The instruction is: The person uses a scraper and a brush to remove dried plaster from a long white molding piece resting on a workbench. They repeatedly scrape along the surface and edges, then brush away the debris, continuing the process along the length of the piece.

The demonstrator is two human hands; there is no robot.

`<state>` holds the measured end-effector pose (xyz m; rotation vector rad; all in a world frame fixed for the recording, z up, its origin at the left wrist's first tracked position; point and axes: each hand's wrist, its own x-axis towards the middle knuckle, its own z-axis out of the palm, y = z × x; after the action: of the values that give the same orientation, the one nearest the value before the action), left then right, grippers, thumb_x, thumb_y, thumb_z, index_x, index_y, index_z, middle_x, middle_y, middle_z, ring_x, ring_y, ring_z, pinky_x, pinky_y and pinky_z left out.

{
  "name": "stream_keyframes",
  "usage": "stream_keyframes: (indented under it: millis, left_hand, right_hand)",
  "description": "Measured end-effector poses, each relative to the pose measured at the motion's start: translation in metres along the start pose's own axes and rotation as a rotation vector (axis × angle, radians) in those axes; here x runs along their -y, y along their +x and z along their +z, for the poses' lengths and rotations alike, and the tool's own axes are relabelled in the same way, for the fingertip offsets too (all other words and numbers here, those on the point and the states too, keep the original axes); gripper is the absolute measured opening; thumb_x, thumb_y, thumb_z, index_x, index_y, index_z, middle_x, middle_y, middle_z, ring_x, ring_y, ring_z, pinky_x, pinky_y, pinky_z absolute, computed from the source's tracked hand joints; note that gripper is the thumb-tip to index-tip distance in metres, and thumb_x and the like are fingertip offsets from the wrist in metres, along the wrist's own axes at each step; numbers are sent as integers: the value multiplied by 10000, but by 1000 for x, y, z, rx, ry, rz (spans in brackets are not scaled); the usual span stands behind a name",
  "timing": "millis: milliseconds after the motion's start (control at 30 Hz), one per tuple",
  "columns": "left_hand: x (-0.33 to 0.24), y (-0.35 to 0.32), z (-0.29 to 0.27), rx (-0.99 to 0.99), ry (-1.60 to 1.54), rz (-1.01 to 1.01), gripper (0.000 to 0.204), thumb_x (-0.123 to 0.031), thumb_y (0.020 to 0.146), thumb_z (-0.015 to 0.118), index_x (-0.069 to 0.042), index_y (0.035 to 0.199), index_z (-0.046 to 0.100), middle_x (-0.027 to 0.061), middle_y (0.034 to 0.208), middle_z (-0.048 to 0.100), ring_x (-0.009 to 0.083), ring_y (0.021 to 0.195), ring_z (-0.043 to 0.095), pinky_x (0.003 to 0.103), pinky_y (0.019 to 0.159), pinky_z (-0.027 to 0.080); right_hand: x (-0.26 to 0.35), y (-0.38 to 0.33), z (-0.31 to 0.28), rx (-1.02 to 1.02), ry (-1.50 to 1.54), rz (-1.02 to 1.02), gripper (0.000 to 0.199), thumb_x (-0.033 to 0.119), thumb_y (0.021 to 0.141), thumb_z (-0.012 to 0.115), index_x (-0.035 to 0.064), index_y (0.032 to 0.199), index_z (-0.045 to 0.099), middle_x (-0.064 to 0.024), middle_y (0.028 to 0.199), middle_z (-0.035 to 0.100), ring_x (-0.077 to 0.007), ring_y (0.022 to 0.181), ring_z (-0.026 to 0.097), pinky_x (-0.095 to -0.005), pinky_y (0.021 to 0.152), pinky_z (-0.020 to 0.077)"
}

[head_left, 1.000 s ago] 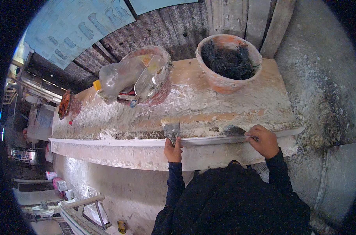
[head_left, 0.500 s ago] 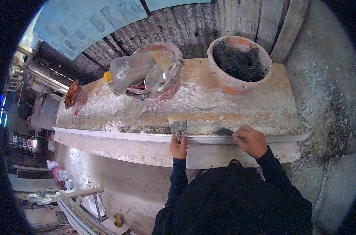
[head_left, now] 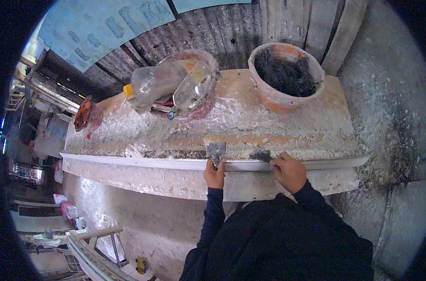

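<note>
A long white moulding strip (head_left: 175, 163) runs along the near edge of a plaster-smeared bench board (head_left: 241, 117). My left hand (head_left: 215, 175) is closed round a putty knife (head_left: 216, 151). Its wide grey blade points away from me over the strip, with pale matter along its broad end. To the right, my right hand (head_left: 289, 172) grips a smaller dark-bladed spatula (head_left: 261, 155), its blade pointing left, low over the strip's far side. Both handles are mostly hidden by my fingers.
A crusted bucket (head_left: 206, 105) holding a clear plastic bottle (head_left: 159, 82) stands behind the strip. Further right is an orange tub (head_left: 278, 104) with dark fibrous matter. A small orange container (head_left: 84, 114) lies far left. Corrugated sheeting (head_left: 189, 40) rises behind; a wooden frame (head_left: 98, 230) stands lower left.
My right hand has moved a little to the left with the spatula, whose blade shows more broadly now. My left hand has stayed almost in place with the putty knife.
</note>
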<state>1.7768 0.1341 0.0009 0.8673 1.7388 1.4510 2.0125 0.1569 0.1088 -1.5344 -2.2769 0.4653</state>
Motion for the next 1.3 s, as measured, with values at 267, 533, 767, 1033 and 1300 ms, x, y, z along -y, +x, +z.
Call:
stream_keyframes:
  millis: [267,533,767,1033,1300]
  left_hand:
    - [3,1,-7,39,-24,-8,259,-216,792,674,-27,907,540,21,679,565,70,493,507,216,409,379]
    - [3,2,-7,42,-20,-13,286,-222,792,675,-5,917,538,28,692,572,74,488,509,205,407,379]
    - [9,1,-14,24,8,-14,286,-228,787,682,-10,922,553,28,692,589,74,491,526,213,403,394]
    - [9,5,-16,68,84,-15,266,-210,787,675,-11,920,558,37,683,591,69,497,523,220,399,387]
    - [-3,6,-8,87,4,-10,264,-186,789,673,-4,939,555,35,709,591,72,487,514,214,408,381]
  right_hand:
    - [12,-5,-5,-39,14,43,105,175,751,632,90,810,650,-62,772,568,-272,669,588,-356,568,462]
    - [11,-3,5,-64,37,52,107,159,751,624,97,834,650,-77,787,576,-270,679,601,-358,572,477]
    - [27,0,-30,-89,148,33,97,190,773,584,124,826,632,-73,820,558,-306,654,590,-405,553,480]
    - [13,0,-20,-46,38,63,103,161,748,628,88,816,653,-73,791,572,-268,668,596,-352,568,473]
    - [5,3,-3,-36,-53,78,95,134,743,642,71,811,660,-81,775,578,-253,666,602,-329,571,473]
